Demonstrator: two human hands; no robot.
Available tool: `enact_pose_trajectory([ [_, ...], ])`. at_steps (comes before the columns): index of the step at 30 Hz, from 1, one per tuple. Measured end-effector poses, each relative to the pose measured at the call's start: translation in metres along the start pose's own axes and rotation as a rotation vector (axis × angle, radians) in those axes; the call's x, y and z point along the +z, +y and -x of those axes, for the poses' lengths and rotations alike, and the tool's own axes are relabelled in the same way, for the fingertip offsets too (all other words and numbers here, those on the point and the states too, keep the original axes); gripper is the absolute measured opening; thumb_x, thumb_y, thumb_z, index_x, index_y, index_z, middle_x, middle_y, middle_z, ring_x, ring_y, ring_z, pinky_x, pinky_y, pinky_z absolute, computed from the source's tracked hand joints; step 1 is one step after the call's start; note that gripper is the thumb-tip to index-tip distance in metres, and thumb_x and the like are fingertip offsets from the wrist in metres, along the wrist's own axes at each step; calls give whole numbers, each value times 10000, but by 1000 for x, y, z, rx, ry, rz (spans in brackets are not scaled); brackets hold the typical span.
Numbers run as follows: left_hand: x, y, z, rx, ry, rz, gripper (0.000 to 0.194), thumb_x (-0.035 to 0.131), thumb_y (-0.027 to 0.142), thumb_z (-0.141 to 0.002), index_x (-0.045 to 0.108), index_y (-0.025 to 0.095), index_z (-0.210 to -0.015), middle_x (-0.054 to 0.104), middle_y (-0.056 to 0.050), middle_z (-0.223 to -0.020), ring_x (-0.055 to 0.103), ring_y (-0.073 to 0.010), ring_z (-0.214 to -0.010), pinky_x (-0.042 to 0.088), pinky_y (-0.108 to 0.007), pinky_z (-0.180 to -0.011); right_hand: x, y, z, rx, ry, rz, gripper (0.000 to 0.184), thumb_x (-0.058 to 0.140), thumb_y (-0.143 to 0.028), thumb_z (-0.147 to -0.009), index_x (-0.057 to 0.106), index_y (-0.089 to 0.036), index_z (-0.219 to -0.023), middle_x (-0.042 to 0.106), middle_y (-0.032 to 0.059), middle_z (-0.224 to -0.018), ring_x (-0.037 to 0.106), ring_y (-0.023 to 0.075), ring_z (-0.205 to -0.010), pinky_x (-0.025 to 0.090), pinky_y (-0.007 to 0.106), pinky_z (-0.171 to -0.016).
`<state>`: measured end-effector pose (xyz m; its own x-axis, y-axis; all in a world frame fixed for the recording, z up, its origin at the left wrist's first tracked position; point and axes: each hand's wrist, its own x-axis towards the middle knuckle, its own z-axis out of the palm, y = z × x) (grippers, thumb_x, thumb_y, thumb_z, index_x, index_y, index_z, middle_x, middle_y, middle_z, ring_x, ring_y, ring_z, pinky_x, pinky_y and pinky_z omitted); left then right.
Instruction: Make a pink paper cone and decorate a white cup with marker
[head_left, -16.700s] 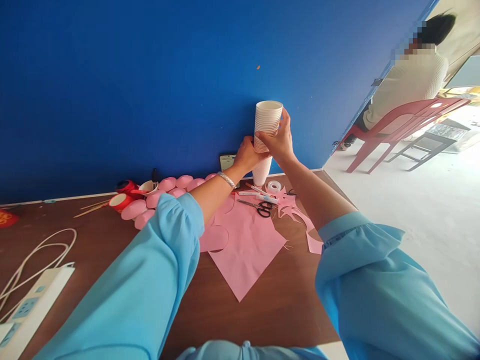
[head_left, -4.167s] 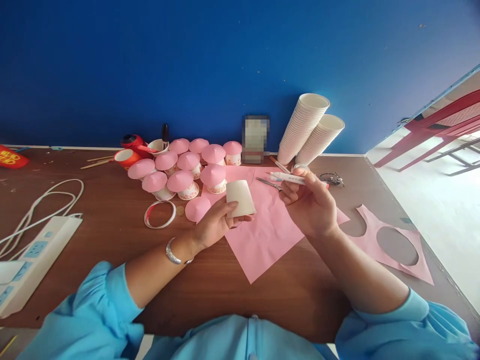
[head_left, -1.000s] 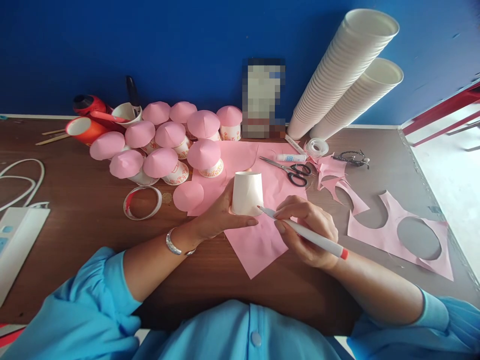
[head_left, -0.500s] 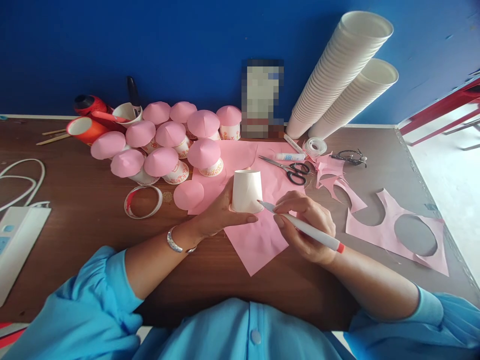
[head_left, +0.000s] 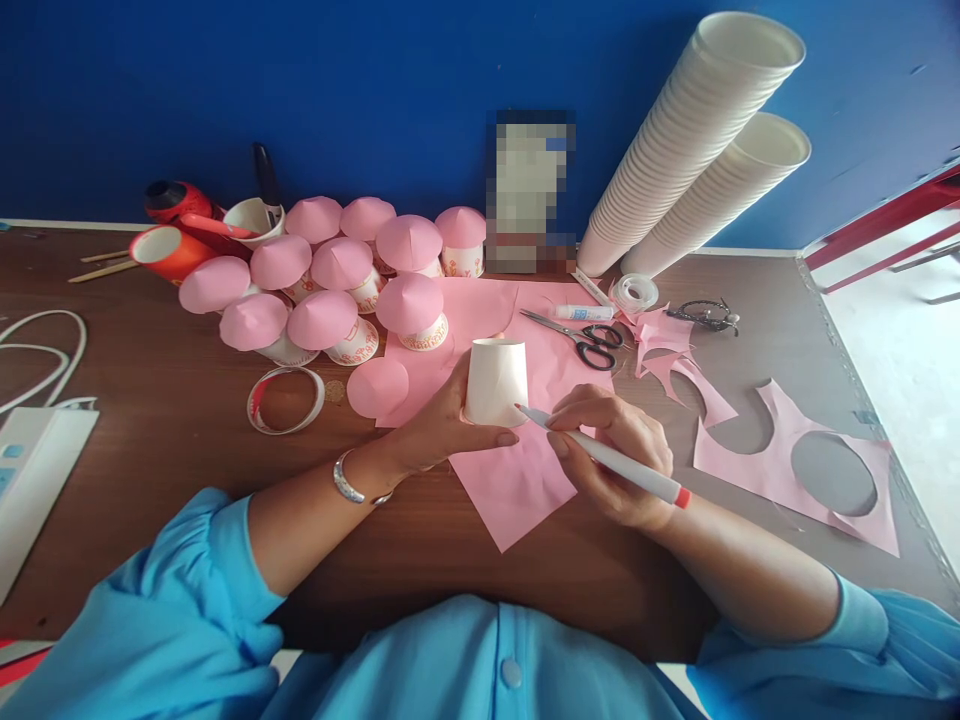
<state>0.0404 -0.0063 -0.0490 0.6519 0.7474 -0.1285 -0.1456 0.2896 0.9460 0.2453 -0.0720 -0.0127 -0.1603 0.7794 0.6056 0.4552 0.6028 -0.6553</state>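
My left hand (head_left: 442, 420) grips a white paper cup (head_left: 496, 384), which is upside down with its wide rim low; some of its fingers are hidden behind the cup. A white marker with a red end (head_left: 626, 467) is pinched in my right hand (head_left: 615, 450). Its tip is at the lower right side of the cup, touching or very close. Under both hands lies a sheet of pink paper (head_left: 510, 500). Black-handled scissors (head_left: 581, 338) and a small white tube (head_left: 583, 313) rest on that sheet. A pink paper cone (head_left: 377, 388) lies left of the cup.
Several cups with pink cone tops (head_left: 409, 305) stand at left. Two tall cup stacks (head_left: 690, 140) lean by the wall. A blurred phone-like panel (head_left: 531, 195), tape rolls (head_left: 285, 400), pink paper scraps (head_left: 739, 450), a red cup (head_left: 169, 248) and a power strip (head_left: 45, 480) surround the work.
Earlier my hands were on the cup stack; later the left held a cup and the right a marker. Over the last second the marker tip stays by the cup's lower edge, with slight shifts.
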Motion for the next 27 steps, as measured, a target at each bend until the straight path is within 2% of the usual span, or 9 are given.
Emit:
enact_pose_trajectory([
  [7, 1, -1, 0, 22, 8, -34, 872, 940, 365, -739, 470, 314, -1472, 543, -62, -1248, 528, -241, -1110, 503, -351, -894, 1, 2, 1, -14, -6, 8, 170, 644, -98, -914, 633, -238, -1011, 675, 10, -770, 666, 165, -642, 534, 286, -563],
  [12, 3, 4, 1, -29, 24, -30, 916, 938, 387, -734, 444, 318, -1502, 554, -75, -1288, 536, -286, -1192, 510, -411, -951, 1, 2, 2, -11, -6, 12, 182, 648, -98, -909, 647, -244, -1017, 688, 14, -779, 677, 173, -646, 547, 293, -570],
  [18, 2, 4, 1, -37, 13, -24, 901, 941, 395, -733, 455, 315, -1489, 573, -71, -1252, 561, -281, -1157, 525, -421, -941, 2, 2, 2, -24, -9, 5, 166, 639, -106, -934, 633, -245, -1024, 677, 19, -774, 670, 170, -644, 546, 299, -560],
  [23, 2, 4, 0, -22, 10, -43, 807, 940, 406, -728, 514, 286, -1403, 571, -64, -1209, 565, -267, -1108, 520, -419, -919, 1, 1, 1, -28, -17, 4, 159, 640, -102, -935, 632, -236, -1020, 677, 24, -774, 671, 168, -651, 546, 293, -564],
  [27, 3, 5, -1, -22, 18, -44, 836, 946, 411, -719, 499, 286, -1414, 577, -55, -1159, 569, -254, -1069, 518, -420, -911, 0, 1, 0, -26, -21, 18, 162, 645, -109, -934, 637, -242, -1024, 687, 23, -783, 676, 170, -649, 548, 292, -560],
])
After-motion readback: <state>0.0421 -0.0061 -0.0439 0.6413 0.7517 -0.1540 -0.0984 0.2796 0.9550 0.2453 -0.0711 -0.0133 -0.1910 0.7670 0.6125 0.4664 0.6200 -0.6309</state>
